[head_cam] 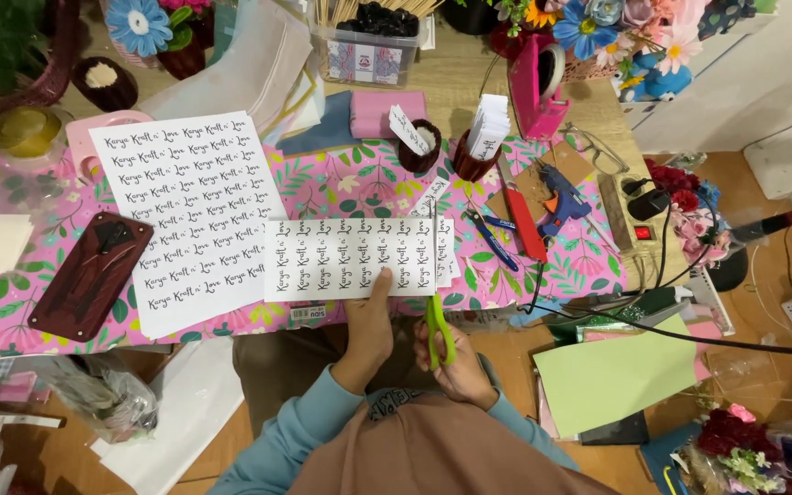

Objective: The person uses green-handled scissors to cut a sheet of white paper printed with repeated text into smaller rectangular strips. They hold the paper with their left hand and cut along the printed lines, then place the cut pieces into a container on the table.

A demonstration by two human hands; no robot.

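The person's left hand (368,330) pinches the near edge of a printed label strip sheet (355,259), thumb on top, holding it flat over the near edge of the counter (341,179). The right hand (456,362) is closed around green-handled scissors (436,321), whose blades run up into the sheet near its right end, between two columns of script. To cut well, the blades should stay in the white gap between columns, and the holding hand should keep the paper taut and level, with its thumb clear of the cut line.

A larger white sheet (190,215) of the same repeated black script lies tilted toward the counter's left side. At the far edge stands a clear box (366,57) with a pale patterned label on its front. Two small dark cups (469,156) hold upright white paper slips near the middle. A pink tape dispenser (535,87) sits toward the far right corner.
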